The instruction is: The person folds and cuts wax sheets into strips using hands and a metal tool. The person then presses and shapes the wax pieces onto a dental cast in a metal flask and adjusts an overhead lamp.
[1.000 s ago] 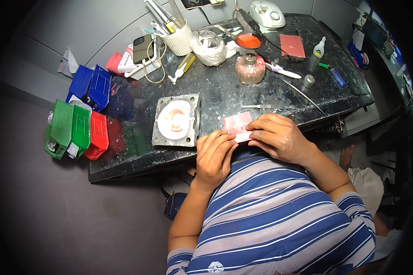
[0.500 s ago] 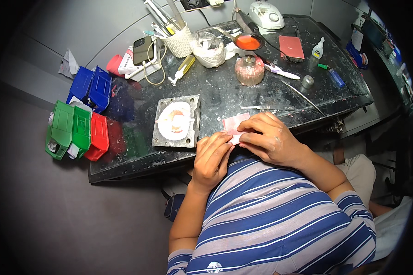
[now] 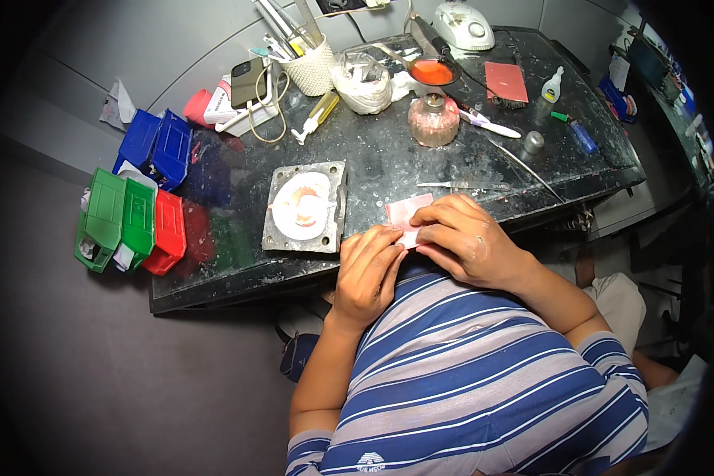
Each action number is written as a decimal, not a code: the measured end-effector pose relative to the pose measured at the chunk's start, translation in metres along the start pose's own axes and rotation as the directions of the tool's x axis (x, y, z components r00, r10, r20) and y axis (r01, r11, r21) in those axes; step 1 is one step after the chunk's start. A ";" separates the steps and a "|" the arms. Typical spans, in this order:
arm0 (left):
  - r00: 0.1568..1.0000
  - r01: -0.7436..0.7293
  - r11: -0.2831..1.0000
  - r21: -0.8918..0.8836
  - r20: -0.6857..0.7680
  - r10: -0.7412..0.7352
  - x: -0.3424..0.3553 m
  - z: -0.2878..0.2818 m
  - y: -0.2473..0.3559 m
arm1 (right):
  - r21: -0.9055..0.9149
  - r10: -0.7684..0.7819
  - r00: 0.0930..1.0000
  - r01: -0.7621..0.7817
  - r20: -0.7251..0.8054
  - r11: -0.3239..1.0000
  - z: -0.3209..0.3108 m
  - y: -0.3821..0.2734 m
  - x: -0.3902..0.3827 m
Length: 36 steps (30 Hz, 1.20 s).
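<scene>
Both my hands hold a small pink wax sheet [image 3: 408,210] at the front edge of the bench. My left hand [image 3: 365,274] pinches its lower left corner between thumb and fingertips. My right hand [image 3: 464,242] grips the right side with curled fingers, which hide part of the sheet. Left of my hands lies a square metal flask half [image 3: 337,206] filled with white plaster [image 3: 285,222], which has reddish patches in a curved shape. Just beyond the sheet, a thin metal knife [image 3: 460,186] rests on the bench.
Farther back stand a glass spirit burner [image 3: 434,127], a pan of red-orange material [image 3: 431,73], a bag of white powder [image 3: 362,87] and a tool cup [image 3: 311,71]. Another pink sheet [image 3: 505,82] lies at the back right. Blue [image 3: 170,147], green [image 3: 139,214] and red [image 3: 170,230] boxes line the left edge.
The view has shifted very slightly. Both hands keep their hold on the pink wax sheet, with hardly any visible finger movement.
</scene>
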<state>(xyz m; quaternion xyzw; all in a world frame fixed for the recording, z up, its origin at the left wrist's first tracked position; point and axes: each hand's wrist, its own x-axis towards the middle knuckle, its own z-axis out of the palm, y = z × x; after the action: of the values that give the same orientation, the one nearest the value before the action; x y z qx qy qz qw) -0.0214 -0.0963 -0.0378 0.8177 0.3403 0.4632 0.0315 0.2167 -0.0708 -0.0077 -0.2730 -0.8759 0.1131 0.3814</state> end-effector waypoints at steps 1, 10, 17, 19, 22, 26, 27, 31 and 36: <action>1.000 0.000 1.000 0.000 -0.001 0.000 0.000 0.000 0.000 | 0.015 0.023 1.000 -0.023 -0.001 1.000 -0.001 0.001 -0.001; 1.000 -0.015 1.000 -0.004 0.003 0.015 0.000 -0.001 0.000 | 0.033 -0.008 0.999 0.009 -0.035 0.999 -0.014 0.006 -0.005; 1.000 -0.021 1.000 0.000 0.005 0.021 -0.001 0.000 -0.001 | 0.014 0.012 0.999 -0.012 -0.043 1.000 -0.020 0.007 -0.007; 1.000 -0.026 1.000 -0.004 0.005 0.026 -0.001 0.000 -0.001 | 0.022 0.008 1.000 -0.007 -0.027 1.000 -0.021 0.008 -0.007; 1.000 -0.027 1.000 -0.001 0.002 0.027 -0.001 0.000 -0.001 | 0.031 0.021 1.000 -0.021 -0.011 0.999 -0.024 0.008 -0.006; 1.000 -0.031 0.999 0.010 0.006 0.031 0.001 0.001 0.001 | 0.051 0.048 0.999 -0.047 -0.017 0.998 -0.027 0.008 -0.004; 0.999 -0.034 0.999 0.024 0.010 0.034 0.001 0.001 0.001 | 0.029 0.030 1.000 -0.030 -0.001 0.999 -0.027 0.007 -0.002; 0.998 -0.045 0.996 0.076 0.036 0.043 0.002 0.003 0.004 | -0.040 -0.022 0.999 0.023 0.025 0.999 -0.023 0.008 -0.004; 0.999 -0.007 0.990 0.138 0.039 0.001 0.007 0.006 0.010 | -0.046 -0.005 1.000 0.006 0.017 0.999 -0.019 0.003 -0.002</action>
<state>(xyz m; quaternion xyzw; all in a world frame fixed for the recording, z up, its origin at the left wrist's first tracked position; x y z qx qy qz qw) -0.0091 -0.0984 -0.0327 0.8273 0.3693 0.4228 -0.0198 0.2328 -0.0697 0.0027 -0.2784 -0.8822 0.0944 0.3679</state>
